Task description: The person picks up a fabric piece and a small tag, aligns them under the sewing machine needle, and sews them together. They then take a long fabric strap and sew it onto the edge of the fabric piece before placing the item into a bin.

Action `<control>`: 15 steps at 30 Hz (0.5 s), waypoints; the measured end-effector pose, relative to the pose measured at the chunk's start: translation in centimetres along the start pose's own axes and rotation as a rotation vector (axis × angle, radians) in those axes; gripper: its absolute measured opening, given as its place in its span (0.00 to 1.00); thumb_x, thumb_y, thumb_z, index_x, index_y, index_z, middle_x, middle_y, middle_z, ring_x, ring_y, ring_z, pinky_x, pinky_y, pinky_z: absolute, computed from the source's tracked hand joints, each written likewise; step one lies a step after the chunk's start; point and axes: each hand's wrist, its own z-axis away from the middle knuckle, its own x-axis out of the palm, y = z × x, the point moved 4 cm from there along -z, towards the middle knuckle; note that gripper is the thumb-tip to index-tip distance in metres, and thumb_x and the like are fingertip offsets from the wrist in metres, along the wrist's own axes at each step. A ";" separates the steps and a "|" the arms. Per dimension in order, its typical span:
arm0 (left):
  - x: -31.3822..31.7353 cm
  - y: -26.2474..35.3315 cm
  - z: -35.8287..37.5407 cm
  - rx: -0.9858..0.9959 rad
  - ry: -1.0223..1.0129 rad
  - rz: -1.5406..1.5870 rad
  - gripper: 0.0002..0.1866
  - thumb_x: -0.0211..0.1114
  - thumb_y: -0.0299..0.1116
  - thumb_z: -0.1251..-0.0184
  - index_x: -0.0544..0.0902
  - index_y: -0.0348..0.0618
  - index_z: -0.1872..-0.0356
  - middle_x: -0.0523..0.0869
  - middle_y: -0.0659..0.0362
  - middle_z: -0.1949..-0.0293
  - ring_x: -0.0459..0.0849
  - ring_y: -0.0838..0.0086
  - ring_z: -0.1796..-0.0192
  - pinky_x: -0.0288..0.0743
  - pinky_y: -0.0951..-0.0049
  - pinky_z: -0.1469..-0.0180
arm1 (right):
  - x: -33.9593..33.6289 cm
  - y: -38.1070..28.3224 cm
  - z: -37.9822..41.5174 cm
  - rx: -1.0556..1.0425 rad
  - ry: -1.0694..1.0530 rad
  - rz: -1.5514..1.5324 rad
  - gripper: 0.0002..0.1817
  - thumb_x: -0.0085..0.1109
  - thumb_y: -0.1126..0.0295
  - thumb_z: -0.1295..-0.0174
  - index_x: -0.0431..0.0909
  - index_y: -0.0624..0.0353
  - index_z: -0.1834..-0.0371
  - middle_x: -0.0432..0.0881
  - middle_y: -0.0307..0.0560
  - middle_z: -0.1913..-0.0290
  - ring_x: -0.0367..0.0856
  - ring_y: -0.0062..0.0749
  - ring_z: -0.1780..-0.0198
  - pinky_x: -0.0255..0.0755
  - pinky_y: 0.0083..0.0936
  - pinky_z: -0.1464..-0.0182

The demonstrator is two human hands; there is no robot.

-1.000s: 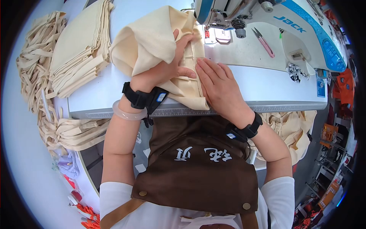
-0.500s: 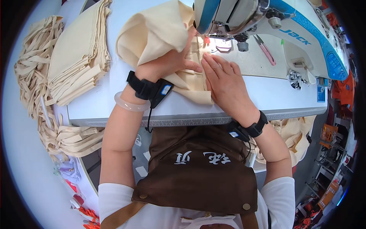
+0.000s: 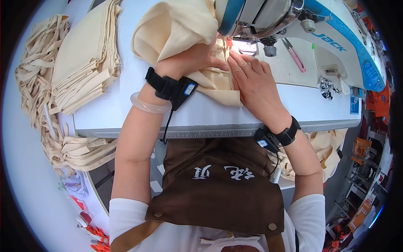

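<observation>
Cream woven cloth (image 3: 178, 27) lies bunched and folded at the needle area of a blue and white sewing machine (image 3: 336, 42). Over the cloth spreads my left hand (image 3: 195, 59), its thumb and index finger apart; its other fingers are partly hidden by a raised fold. My right hand (image 3: 257, 86) rests flat along the cloth's right edge, fingers stretched toward the red part beside the needle (image 3: 229, 42). Both hands touch the cloth close to the presser foot, whose exact contact I cannot make out. A lower flap of cloth (image 3: 226, 95) reaches toward the table's front.
Left of my hands sits a stack of folded cream cloth (image 3: 86, 59), with a heap of cream strips (image 3: 35, 71) beyond it. Pink-handled tweezers (image 3: 297, 59) lie on the machine bed. Scraps (image 3: 326, 88) sit farther right. A ruler strip (image 3: 201, 131) edges the table.
Both hands and the cloth have slid a little forward, toward the needle. The cloth's lower flap has moved away from the table's front edge. The view has shifted slightly.
</observation>
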 end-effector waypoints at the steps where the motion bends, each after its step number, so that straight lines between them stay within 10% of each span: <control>1: 0.0 0.0 -0.1 -0.007 -0.016 0.006 0.45 0.78 0.67 0.57 0.81 0.27 0.56 0.86 0.44 0.59 0.86 0.51 0.51 0.76 0.60 0.43 | -0.1 0.1 -0.1 -0.004 0.002 -0.003 0.34 0.65 0.71 0.46 0.72 0.67 0.33 0.76 0.49 0.31 0.71 0.39 0.32 0.66 0.35 0.35; 15: 0.1 0.4 -0.8 0.084 0.011 -0.198 0.48 0.73 0.74 0.57 0.83 0.25 0.64 0.85 0.44 0.63 0.84 0.54 0.51 0.75 0.60 0.41 | 0.0 0.5 -0.2 -0.016 0.005 0.000 0.30 0.61 0.71 0.42 0.73 0.66 0.33 0.76 0.49 0.32 0.71 0.39 0.32 0.65 0.36 0.35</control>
